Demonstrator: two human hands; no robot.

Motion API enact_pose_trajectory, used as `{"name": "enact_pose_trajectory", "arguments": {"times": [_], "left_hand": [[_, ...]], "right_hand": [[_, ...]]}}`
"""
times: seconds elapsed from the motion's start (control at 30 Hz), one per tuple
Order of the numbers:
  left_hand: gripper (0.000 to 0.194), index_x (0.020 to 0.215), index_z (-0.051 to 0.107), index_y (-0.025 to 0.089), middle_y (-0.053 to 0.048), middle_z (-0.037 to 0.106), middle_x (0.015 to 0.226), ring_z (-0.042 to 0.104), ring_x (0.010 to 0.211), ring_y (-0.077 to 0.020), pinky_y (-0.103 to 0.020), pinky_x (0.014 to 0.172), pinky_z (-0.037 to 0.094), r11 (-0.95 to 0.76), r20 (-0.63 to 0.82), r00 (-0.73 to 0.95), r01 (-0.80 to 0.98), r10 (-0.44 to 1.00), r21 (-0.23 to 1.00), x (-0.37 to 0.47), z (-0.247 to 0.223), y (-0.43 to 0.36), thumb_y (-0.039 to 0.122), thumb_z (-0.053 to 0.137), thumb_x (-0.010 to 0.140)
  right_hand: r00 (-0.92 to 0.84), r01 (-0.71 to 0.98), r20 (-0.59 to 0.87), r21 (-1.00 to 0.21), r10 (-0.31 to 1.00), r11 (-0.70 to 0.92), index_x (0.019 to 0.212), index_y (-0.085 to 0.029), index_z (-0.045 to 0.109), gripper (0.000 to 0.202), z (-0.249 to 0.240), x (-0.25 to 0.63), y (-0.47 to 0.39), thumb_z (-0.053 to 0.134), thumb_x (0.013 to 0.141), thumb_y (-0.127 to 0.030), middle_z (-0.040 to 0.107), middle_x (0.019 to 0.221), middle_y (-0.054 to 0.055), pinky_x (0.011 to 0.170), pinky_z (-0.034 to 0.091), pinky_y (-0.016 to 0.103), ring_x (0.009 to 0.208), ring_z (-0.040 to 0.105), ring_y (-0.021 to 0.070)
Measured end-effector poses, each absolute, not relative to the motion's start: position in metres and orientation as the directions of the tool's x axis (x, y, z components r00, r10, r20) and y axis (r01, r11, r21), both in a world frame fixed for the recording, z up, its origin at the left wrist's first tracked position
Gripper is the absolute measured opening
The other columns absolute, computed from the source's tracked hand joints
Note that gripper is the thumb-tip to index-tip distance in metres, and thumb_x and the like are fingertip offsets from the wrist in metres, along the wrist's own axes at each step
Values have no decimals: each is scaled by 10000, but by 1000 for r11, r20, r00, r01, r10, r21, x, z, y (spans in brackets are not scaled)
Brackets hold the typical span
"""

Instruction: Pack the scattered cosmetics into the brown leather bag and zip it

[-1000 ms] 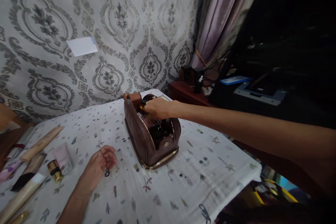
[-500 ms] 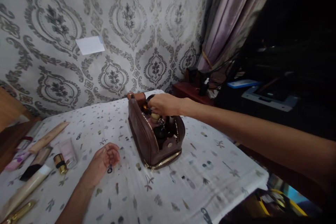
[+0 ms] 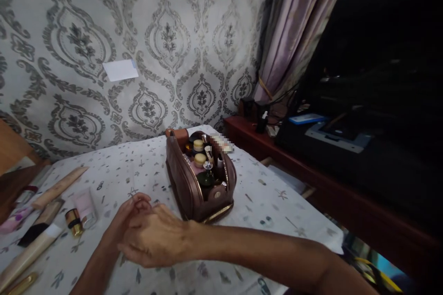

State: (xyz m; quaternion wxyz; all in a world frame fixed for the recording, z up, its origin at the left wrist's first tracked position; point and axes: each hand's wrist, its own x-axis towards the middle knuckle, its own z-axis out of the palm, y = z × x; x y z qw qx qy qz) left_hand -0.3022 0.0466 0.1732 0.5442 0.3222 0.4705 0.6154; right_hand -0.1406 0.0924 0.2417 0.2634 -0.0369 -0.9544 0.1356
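Note:
My right hand (image 3: 155,235) reaches across in front of my left hand (image 3: 133,209), and the two meet over the cloth, left of the bag. The fingers of my left hand are curled and partly covered by the right. My right fingers bend down toward the left hand; whatever they hold, if anything, is hidden. Beside them stands a brown cosmetic bag (image 3: 180,179), unzipped at the top. Inside are jars with cream-coloured lids (image 3: 199,160), a dark green bottle (image 3: 206,178) and other small containers.
Cosmetics lie at the left: a pink tube (image 3: 83,205), a gold-and-black bottle (image 3: 74,222), a long beige tube (image 3: 31,253) and a wooden-coloured stick (image 3: 60,186). A patterned cloth (image 3: 259,193) covers the table. A dark red desk (image 3: 238,129) stands at the right.
My right hand has come out of the bag and moved down and left to my left hand. The jars in the bag now show. The view has shifted slightly.

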Motion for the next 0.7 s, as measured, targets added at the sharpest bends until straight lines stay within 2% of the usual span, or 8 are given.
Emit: {"name": "enact_pose_trajectory", "arguments": {"times": [0.03,0.1,0.2,0.33,0.5,0.7], "left_hand": [[449,899,674,185,-28,657,719,586,679,-167,-269,670,473,29,-111,-200,-375,973,927,-302,174,46,609,713,759],[464,915,664,185,-30,664,717,592,673,-164,-264,669,475,16,-97,-197,-380,975,925,-302,176,45,620,709,758],[470,921,661,176,-36,667,715,593,672,-156,-247,645,472,-1,-75,-189,-373,979,928,-302,178,45,618,708,767],[477,913,664,167,-37,662,696,583,635,-153,-235,562,443,-14,-45,-152,-368,987,930,-301,179,45,619,711,769],[480,904,663,163,-36,664,698,594,640,-153,-236,561,451,-19,-39,-148,-368,988,929,-300,180,46,620,717,766],[448,898,650,160,-35,665,696,588,633,-147,-227,538,442,-33,-31,-163,-378,986,925,-299,180,46,592,705,793]], "right_hand": [[-869,-12,478,-280,128,960,672,-182,676,251,230,-149,89,661,869,-338,651,687,-15,500,255,275,575,481,117],[-882,52,420,-362,213,931,644,-175,658,292,209,-163,86,646,880,-346,620,630,-26,484,238,267,567,483,116],[-890,135,327,-476,318,869,580,-153,604,310,185,-169,88,653,860,-278,567,549,-39,480,218,251,515,436,96],[-902,105,317,-499,294,860,552,-149,563,303,169,-159,90,652,832,-225,564,540,-35,515,225,244,524,412,94],[-883,124,312,-568,352,814,522,-152,469,358,163,-153,90,643,829,-212,501,521,-50,519,217,240,509,367,81],[-876,47,347,-628,334,777,512,-156,403,390,151,-155,89,654,811,-173,456,536,-68,542,263,213,525,385,69]]}}
